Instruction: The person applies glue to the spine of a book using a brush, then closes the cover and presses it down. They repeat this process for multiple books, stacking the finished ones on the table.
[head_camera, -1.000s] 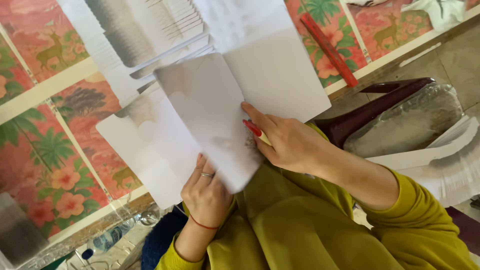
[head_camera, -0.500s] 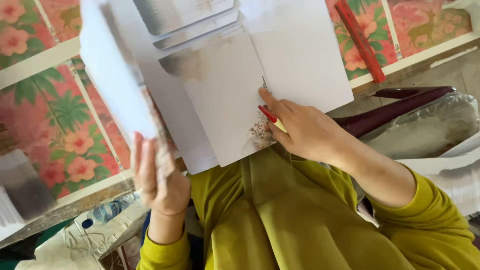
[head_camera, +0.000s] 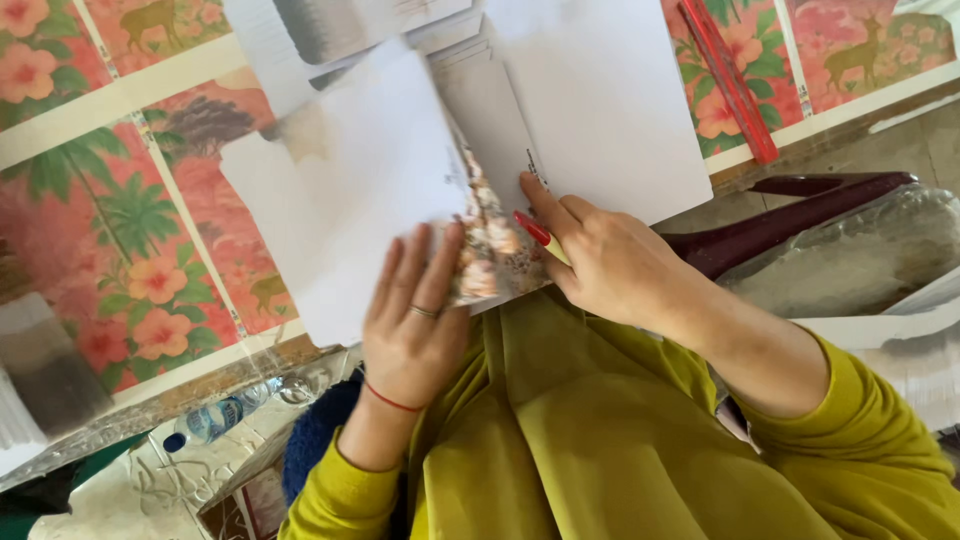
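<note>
My left hand (head_camera: 410, 330) lies flat, fingers spread, on a turned notebook page (head_camera: 350, 190); my right hand (head_camera: 610, 265) grips a red pen (head_camera: 535, 232), mostly hidden. The notebook's top is cut off over the floral mat (head_camera: 120, 230).

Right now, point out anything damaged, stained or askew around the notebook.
The open notebook looks worn: a brownish stain marks the upper corner of the left page, and mottled brown staining shows on the sheet under the left hand. The right hand holds a red pen. Nothing is spilled.
</note>
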